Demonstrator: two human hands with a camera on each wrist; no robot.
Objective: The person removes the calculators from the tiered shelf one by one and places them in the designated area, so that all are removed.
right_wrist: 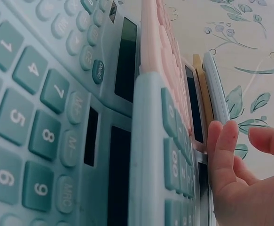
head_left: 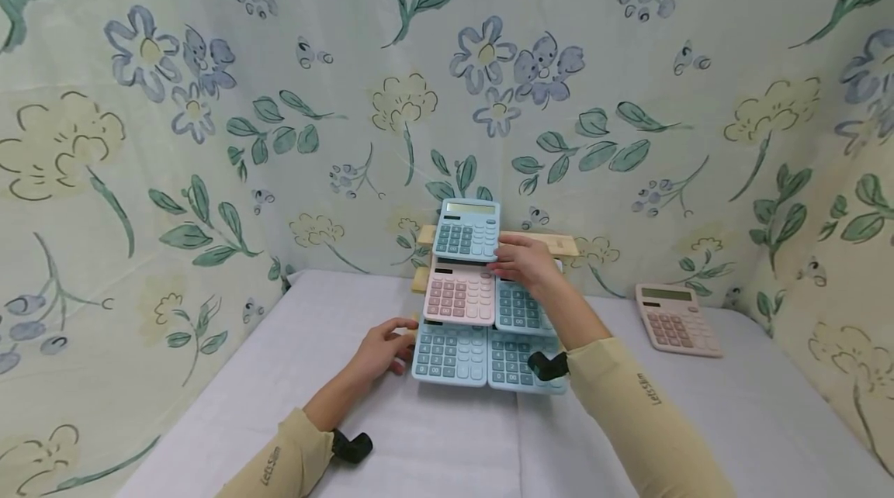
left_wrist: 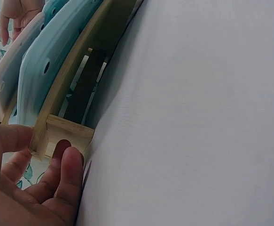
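A tiered wooden rack (head_left: 548, 242) holds blue and pink calculators in stepped rows. My left hand (head_left: 380, 351) grips the left end of its lowest tier; in the left wrist view the thumb is at the wooden edge (left_wrist: 42, 136) and the fingers curl around the end. A blue calculator (head_left: 466, 230) leans on the top tier. My right hand (head_left: 527, 261) is at its lower right corner, thumb spread away from the fingers. Below are a pink calculator (head_left: 459, 295) and a blue calculator (head_left: 518, 308), partly behind the right hand. Two more blue calculators (head_left: 448, 356) fill the bottom row.
Another pink calculator (head_left: 676, 319) lies on the white-covered table (head_left: 447, 444) to the right. A floral curtain (head_left: 314, 95) hangs close behind the rack and continues along both sides.
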